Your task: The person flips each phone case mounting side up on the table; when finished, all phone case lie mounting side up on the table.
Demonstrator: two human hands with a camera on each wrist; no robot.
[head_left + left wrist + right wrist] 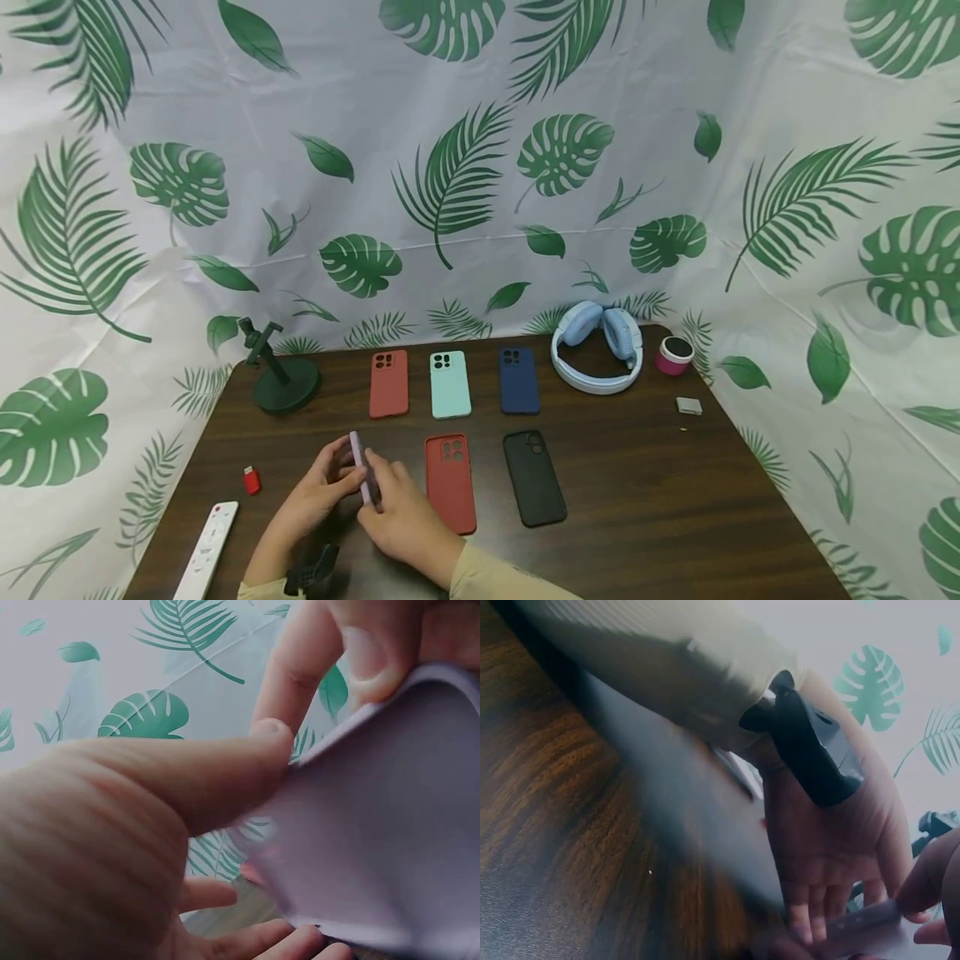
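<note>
Both my hands hold a lilac phone case [356, 446] on edge over the near left of the table. In the left wrist view the case's [375, 832] hollow inner side and raised rim face the camera. My left hand [321, 487] has its thumb at the rim and its fingers along the lower edge. From the other side, my right hand [405, 512] pinches the rim between thumb and fingers. A red phone case [451, 492] lies just right of my right hand, inner side up, with a black phone case [536, 479] beyond it.
Farther back lie red [388, 392], mint [450, 392] and navy [520, 387] phone cases. Blue headphones [597, 385], a pink jar [673, 362] and a small white block [688, 406] are at right. At left are a dark green stand [281, 390], red USB stick [251, 480] and white remote [207, 550].
</note>
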